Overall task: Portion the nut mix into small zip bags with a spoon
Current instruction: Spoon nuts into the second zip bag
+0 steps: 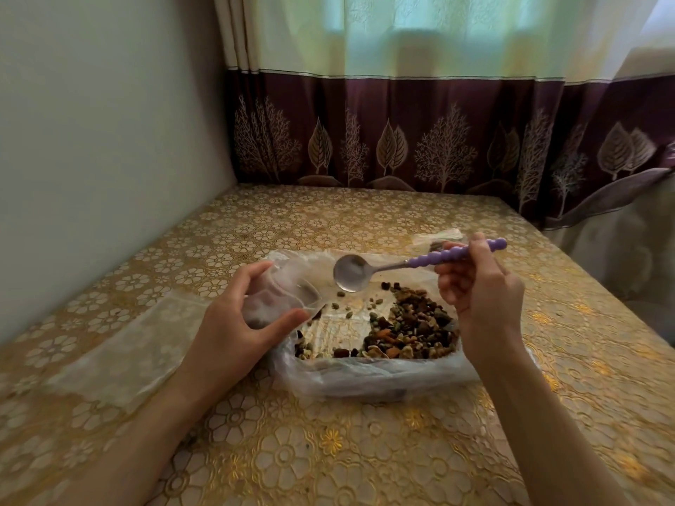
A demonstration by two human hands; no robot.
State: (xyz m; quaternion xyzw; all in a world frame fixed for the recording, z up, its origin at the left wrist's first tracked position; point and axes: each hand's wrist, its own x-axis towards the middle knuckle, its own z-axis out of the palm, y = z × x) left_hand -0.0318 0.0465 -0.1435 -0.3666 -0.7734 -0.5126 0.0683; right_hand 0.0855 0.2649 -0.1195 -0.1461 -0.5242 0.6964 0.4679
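Fingers, left hand: curled round a small clear zip bag, thumb on the near side and the other fingers on the far side; the bag is held left of frame centre, its mouth turned toward the spoon. Something dark can be made out inside it, blurred.
Fingers, right hand: closed on the purple beaded handle of a spoon, which is pinched near its middle at the centre right of the frame.
Spoon: the metal bowl is seen empty, tilted and pointed left toward the bag mouth, raised above the far edge of the nut mix bag.
Nut mix: brown, green and orange pieces are heaped in the right half of a large clear plastic bag that lies open at frame centre; a few loose pieces are scattered across its left half.
Tabletop: covered by a gold cloth embossed with flowers, on which the large bag rests.
Flat clear plastic: laid on the cloth at the left of the frame, beneath the left forearm.
Further bag: partly hidden behind the right hand, in the upper right of the tabletop; contents cannot be told.
Background: a pale wall at the upper left, and a curtain with a maroon tree-patterned band across the top.
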